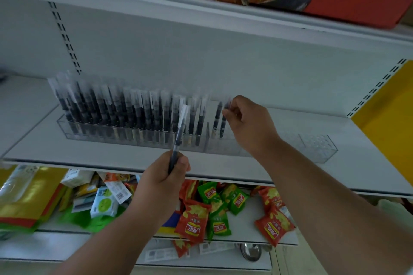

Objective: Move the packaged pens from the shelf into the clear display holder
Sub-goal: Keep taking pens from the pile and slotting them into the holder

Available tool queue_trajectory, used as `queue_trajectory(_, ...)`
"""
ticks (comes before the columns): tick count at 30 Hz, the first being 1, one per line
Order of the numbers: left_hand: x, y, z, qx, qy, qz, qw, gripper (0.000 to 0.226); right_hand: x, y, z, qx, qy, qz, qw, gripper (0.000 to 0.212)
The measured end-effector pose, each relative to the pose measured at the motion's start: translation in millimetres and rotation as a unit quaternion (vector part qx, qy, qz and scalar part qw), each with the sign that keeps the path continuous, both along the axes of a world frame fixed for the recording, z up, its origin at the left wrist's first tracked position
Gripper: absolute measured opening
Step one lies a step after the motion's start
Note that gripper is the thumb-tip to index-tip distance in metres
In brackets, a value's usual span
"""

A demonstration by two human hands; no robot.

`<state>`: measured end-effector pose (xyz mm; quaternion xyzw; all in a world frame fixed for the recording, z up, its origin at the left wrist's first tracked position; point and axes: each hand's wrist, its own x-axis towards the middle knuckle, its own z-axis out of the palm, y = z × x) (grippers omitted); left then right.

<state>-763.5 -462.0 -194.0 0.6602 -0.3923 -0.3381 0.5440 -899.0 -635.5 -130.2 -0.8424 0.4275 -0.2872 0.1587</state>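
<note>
Clear plastic: the display holder (73, 128) is seen in the head view as a long transparent tray lying across the white shelf (33, 138), its length running from 9 o'clock to 3 o'clock.
Filled part: from the 9 o'clock end to about the middle, a dense row of packaged pens (125, 109) stands near upright in the holder.
Open part: the stretch toward 3 o'clock (317, 147) is seen to hold no pens; only two pens stand just past the dense row.
Right hand (248, 123): fingertips are pinched on the top of the rightmost standing pen (223, 123), whose long axis is near upright, tip down in the holder.
Left hand (166, 176): fingers are curled round the lower barrel of one packaged pen (180, 128), held in front of the shelf edge.
Axis of held pen: it points from 6 o'clock up toward 12 o'clock, leaning slightly to 1 o'clock, with the white sleeve end uppermost.
Deciding relation: the free slots lie at about 1 to 2 o'clock from the left hand's grip, beyond the shelf edge; the right hand is judged nearer to them.
Likely need: the held pen would have to be carried that way and lowered tip first.
Lower shelf: snack packets (194, 221) lie at 6 o'clock.
</note>
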Motion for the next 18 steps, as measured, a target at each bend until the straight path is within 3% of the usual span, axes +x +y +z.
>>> queue_trajectory(7, 0, -3, 3, 0.005, -0.022, -0.001, 1.0, 0.029, 0, 1, 3, 0.026, 0.004, -0.048, 0.998, 0.024)
queue_trajectory(10, -2, -7, 7, 0.004, -0.023, -0.014, 1.0, 0.028, -10, 14, 11, 0.037, -0.056, -0.074, 0.995, 0.026)
queue_trajectory(12, -7, -12, 11, 0.008, -0.023, -0.014, 1.0, 0.028, -11, 27, 19, 0.046, -0.071, -0.038, 0.996, 0.022)
queue_trajectory(14, -14, -19, 13, 0.005, -0.053, -0.028, 0.998, 0.027, -7, 37, 25, 0.117, -0.084, 0.034, 0.989, 0.022)
queue_trajectory(18, -32, -31, 22, 0.013, -0.099, -0.086, 0.991, 0.027, -6, 39, 24, 0.241, -0.174, 0.097, 0.95, 0.029)
